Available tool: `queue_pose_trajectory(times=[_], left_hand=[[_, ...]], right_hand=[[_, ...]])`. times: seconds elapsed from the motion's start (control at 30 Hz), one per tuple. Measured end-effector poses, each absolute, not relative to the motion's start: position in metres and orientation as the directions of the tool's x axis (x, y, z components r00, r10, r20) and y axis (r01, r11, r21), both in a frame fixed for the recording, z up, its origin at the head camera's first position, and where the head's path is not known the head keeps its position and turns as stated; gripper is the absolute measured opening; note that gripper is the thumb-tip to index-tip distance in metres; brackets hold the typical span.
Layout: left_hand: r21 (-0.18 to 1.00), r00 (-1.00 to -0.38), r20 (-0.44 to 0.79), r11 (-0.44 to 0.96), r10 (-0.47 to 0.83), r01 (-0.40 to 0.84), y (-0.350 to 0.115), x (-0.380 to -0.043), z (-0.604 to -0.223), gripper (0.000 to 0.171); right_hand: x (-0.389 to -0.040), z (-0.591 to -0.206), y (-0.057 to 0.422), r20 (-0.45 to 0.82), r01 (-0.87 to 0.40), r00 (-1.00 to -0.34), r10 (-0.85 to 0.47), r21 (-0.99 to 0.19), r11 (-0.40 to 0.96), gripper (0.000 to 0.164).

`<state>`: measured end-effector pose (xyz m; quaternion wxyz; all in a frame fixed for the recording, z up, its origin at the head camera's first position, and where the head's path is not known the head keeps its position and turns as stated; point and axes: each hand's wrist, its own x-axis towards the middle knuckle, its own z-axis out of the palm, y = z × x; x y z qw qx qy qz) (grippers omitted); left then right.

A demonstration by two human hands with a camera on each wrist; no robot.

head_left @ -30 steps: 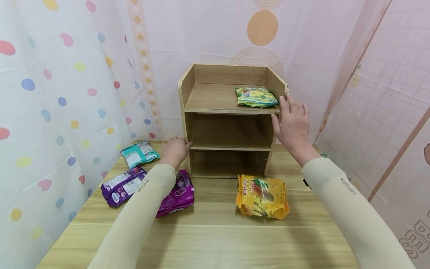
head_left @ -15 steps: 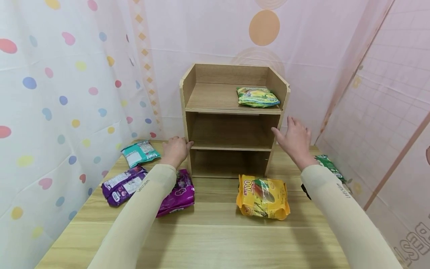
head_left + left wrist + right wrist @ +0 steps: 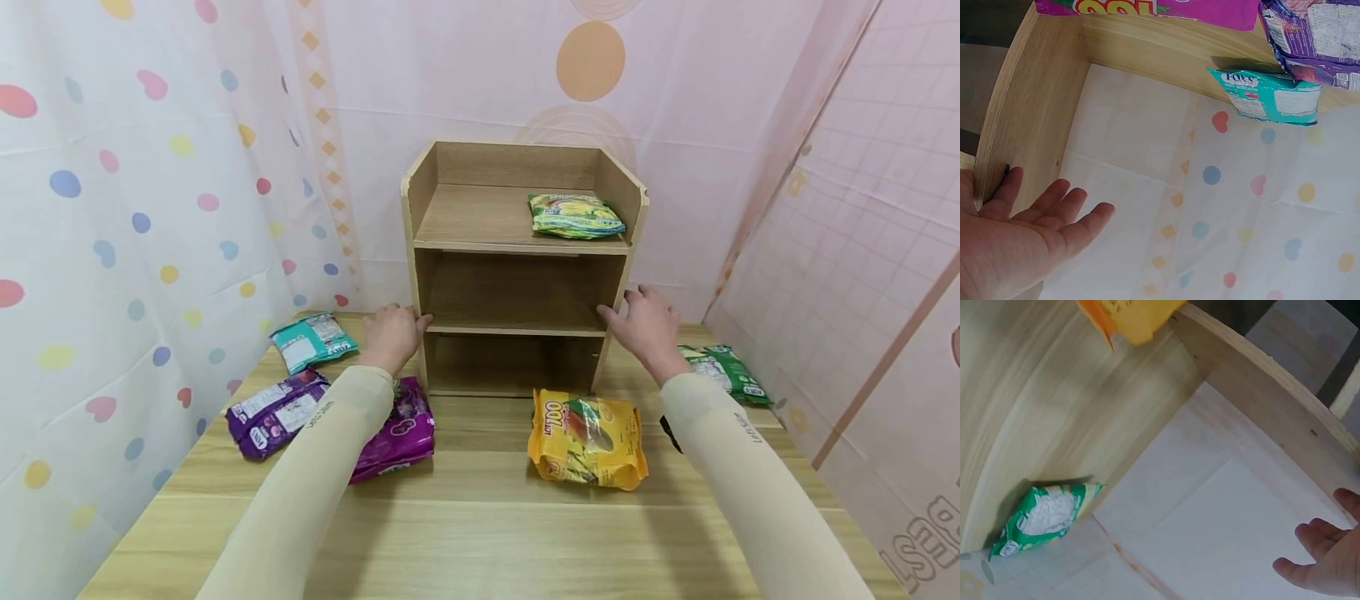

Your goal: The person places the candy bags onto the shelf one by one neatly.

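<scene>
A small wooden shelf unit (image 3: 517, 332) with three levels stands at the back of the table. On its top level, at the right, lies a green and yellow candy bag (image 3: 574, 217). My left hand (image 3: 392, 337) rests against the unit's left side panel (image 3: 1029, 106), thumb at the front edge. In the left wrist view, its fingers (image 3: 1088, 228) are spread and loosely bent, with nothing held. My right hand (image 3: 647, 327) is at the right side panel (image 3: 1272, 400), thumb by the front edge. Its fingers (image 3: 1313, 540) are relaxed and hold nothing.
A yellow candy bag (image 3: 587, 440) lies in front of the unit. At the left are a magenta bag (image 3: 401, 437), partly behind my sleeve, a purple bag (image 3: 276, 415) and a teal bag (image 3: 312, 342). A green bag (image 3: 726, 373) lies at the right. Patterned curtains surround the table.
My right hand has moved down along the unit's right side, from the top level to the middle one. The green bag at the right has come into view. My left hand stays put.
</scene>
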<state>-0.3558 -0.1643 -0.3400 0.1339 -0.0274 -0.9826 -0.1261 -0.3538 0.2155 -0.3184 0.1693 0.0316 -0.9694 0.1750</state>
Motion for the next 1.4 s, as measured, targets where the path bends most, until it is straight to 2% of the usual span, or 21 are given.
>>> queue_pose_trajectory(times=[0.23, 0.43, 0.67, 0.87, 1.07, 1.3, 1.4], left_hand=[[0.247, -0.964, 0.267, 0.965, 0.016, 0.085, -0.163, -0.357, -0.341, 0.047], [0.249, -0.961, 0.276, 0.964, 0.018, 0.09, -0.165, -0.358, -0.343, 0.048], [0.243, -0.942, 0.318, 0.951, 0.109, 0.192, -0.175, -0.359, -0.348, 0.048], [0.253, -0.945, 0.275, 0.935, 0.178, 0.249, -0.205, -0.358, -0.355, 0.06], [0.215, -0.965, 0.243, 0.964, 0.1, 0.154, -0.264, -0.357, -0.363, 0.064], [0.227, -0.995, 0.072, 0.972, -0.075, -0.057, -0.344, -0.34, -0.386, 0.07], [0.239, -0.994, 0.014, 0.966, -0.11, -0.103, -0.368, -0.329, -0.398, 0.073]], right_hand=[[-0.357, -0.331, 0.211, 0.298, -0.109, -0.955, -0.018, -0.292, 0.95, 0.054], [-0.358, -0.34, 0.206, 0.301, -0.091, -0.953, 0.022, -0.356, 0.93, 0.047], [-0.357, -0.341, 0.201, 0.277, -0.069, -0.96, 0.046, -0.393, 0.917, 0.04], [-0.357, -0.337, 0.198, 0.276, -0.085, -0.961, 0.03, -0.395, 0.915, 0.04], [-0.356, -0.336, 0.198, 0.277, -0.079, -0.96, 0.04, -0.402, 0.912, 0.041], [-0.358, -0.338, 0.2, 0.271, -0.08, -0.962, 0.037, -0.409, 0.909, 0.039], [-0.358, -0.337, 0.2, 0.262, -0.076, -0.964, 0.038, -0.412, 0.908, 0.038]])
